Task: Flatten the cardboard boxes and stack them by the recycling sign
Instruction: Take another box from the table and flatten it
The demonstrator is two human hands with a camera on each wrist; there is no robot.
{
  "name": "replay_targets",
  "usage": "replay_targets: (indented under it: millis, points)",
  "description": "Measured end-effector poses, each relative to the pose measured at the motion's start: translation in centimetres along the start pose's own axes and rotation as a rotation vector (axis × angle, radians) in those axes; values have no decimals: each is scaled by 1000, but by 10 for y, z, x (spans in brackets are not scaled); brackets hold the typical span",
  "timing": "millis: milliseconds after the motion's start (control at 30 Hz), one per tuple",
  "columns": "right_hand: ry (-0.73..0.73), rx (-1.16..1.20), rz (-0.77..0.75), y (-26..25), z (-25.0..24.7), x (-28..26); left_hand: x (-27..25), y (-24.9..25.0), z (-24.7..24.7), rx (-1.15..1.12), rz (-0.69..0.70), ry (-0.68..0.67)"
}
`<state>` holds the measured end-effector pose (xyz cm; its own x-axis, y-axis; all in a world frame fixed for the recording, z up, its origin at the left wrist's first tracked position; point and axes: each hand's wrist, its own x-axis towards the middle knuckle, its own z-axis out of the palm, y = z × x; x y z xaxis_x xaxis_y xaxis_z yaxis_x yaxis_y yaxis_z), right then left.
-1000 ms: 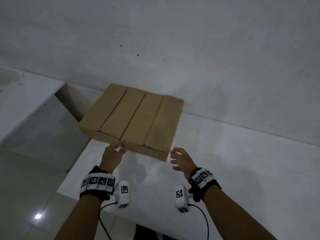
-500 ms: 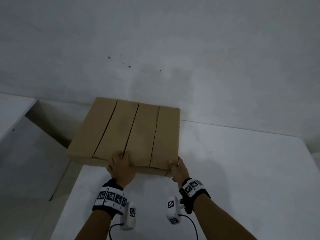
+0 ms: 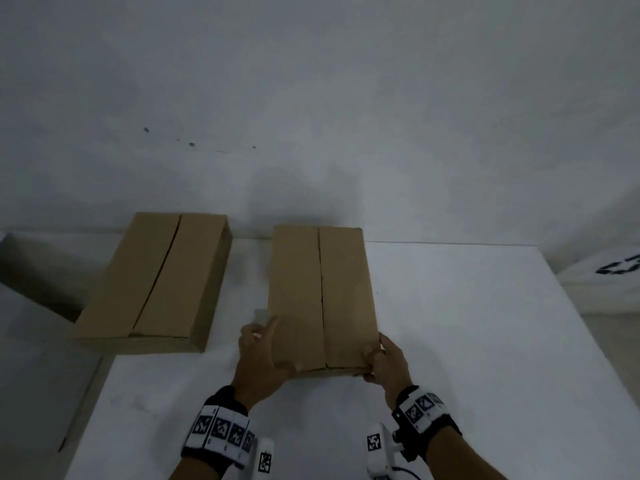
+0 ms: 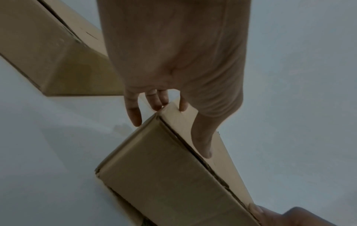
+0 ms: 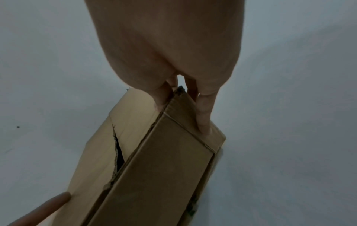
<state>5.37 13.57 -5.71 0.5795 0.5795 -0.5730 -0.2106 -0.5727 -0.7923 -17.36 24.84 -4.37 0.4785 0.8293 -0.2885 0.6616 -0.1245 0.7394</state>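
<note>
Two closed brown cardboard boxes lie on the white table [image 3: 485,341]. One box [image 3: 152,282] sits at the table's far left corner, overhanging the edge. Both hands hold the second box [image 3: 322,292] near the middle. My left hand [image 3: 266,341] grips its near left corner, thumb on the top flap and fingers down the side. My right hand [image 3: 375,355] pinches the near right corner. The left wrist view shows my left hand [image 4: 164,110] on the held box [image 4: 164,168]. The right wrist view shows my right hand [image 5: 185,107] pinching the corner of the held box [image 5: 154,168].
A white sheet with a black printed mark [image 3: 620,271] lies beyond the table's right edge. A plain wall stands right behind the table. The table's left edge drops to a lower floor area [image 3: 31,358]. The first box [image 4: 48,53] lies close to my left hand.
The two boxes stood side by side, touching. Both hands closed on the right-hand box and pulled it rightward and nearer, so a gap now separates the boxes.
</note>
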Motion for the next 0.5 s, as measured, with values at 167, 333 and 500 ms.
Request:
replay_targets:
  millis: [167, 333, 500]
  points:
    - [73, -1, 19, 26, -68, -8, -7, 39, 53, 37, 37, -112]
    - [143, -30, 89, 48, -115, -20, -12, 66, 94, 141, 41, -206]
    - [-4, -362, -13, 53, -130, -24, -15, 78, 115, 312, -24, -182]
